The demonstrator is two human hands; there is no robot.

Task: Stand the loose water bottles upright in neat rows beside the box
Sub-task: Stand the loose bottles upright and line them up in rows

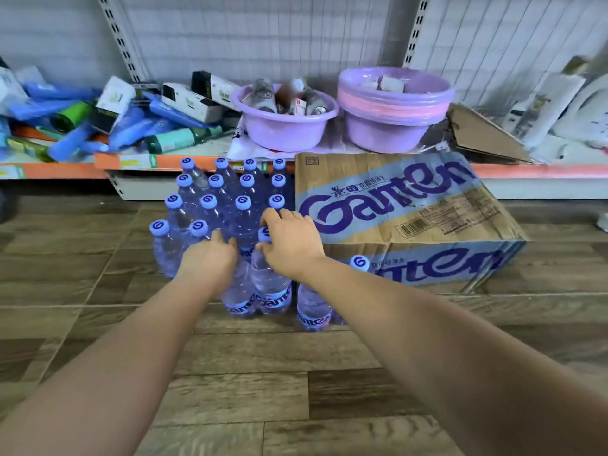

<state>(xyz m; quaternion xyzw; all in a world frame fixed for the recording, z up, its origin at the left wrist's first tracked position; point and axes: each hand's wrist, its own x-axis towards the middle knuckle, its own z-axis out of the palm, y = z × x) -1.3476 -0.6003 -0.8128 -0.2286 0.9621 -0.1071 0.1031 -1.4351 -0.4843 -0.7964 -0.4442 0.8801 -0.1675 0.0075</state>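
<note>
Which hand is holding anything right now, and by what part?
Right hand has its grip around the neck of a front-row water bottle, just under the cap. Left hand rests on top of the neighbouring bottle; whether it grips is hidden.

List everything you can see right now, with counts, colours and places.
bottles: at least eighteen, clear with purple caps, upright in rows on the floor left of the box
box: one, brown and blue cardboard, on the floor, leaning
basins: one purple holding bottles, plus a purple and pink stack, on the shelf
packets: many, mostly blue, piled on the shelf at left
cardboard: one brown piece, shelf at right
left hand: on the near bottles
right hand: grip on a bottle top
</note>
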